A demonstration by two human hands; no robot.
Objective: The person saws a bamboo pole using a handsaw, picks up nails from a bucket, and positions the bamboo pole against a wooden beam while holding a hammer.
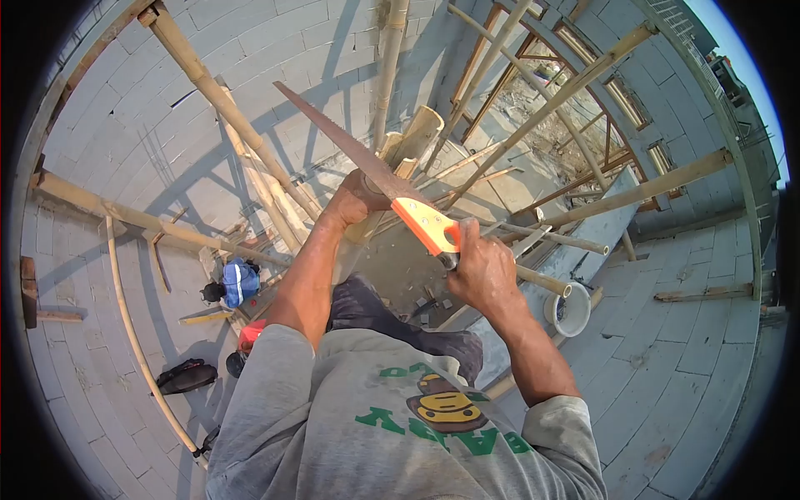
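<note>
Gray block walls are being crossed by bamboo poles and striped by their shadows. Within this space, a saw is being held by its orange-and-yellow handle in the right hand, whose fingers are being kept curled firmly around the grip. From that hand the saw's long axis is being pointed forward and to the left, with the tip directed well beyond the left hand. Blade and left hand are being overlapped in this view: the handle end of the blade is being shown just beside that hand, and a thick bamboo piece is being seen directly beneath it.

The left fingers are being largely hidden by the blade, so whether they are being closed around the bamboo piece cannot be told. Contact between teeth and bamboo is likewise being obscured. The grip's lower end is being covered by the right hand. Farther down, another person in blue is being partly masked by the viewing angle, and the contents of a white bucket are being rendered too small to identify.
</note>
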